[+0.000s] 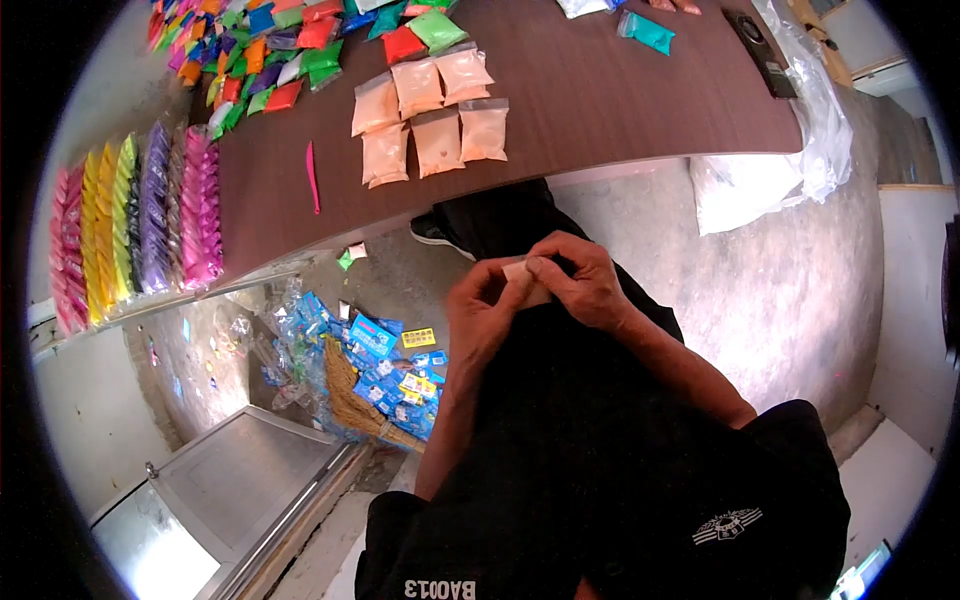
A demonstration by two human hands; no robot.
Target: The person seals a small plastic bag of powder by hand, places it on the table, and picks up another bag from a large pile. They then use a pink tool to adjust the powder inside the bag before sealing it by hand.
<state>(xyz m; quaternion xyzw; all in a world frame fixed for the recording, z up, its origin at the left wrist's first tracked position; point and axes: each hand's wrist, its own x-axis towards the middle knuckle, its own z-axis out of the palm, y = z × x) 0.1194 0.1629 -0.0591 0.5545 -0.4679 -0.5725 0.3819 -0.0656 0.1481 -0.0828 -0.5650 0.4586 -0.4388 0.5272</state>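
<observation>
My left hand (488,300) and my right hand (582,280) meet above my lap, both closed on a small peach-coloured packet (530,285). Fingers and thumbs pinch its upper edge, and much of it is hidden behind them. On the brown table (600,100) beyond my hands, several clear bags of peach-coloured material (437,143) lie in two rows. To their left is a thin pink plastic stick (312,178), perhaps a modelling knife.
Many colourful packets (285,95) are heaped at the table's far left, beside strips of coloured packets (155,215). A teal packet (648,33) and dark device (760,55) lie right. Below are a broom (350,385), blue packaging (373,338) and a white bag (745,190).
</observation>
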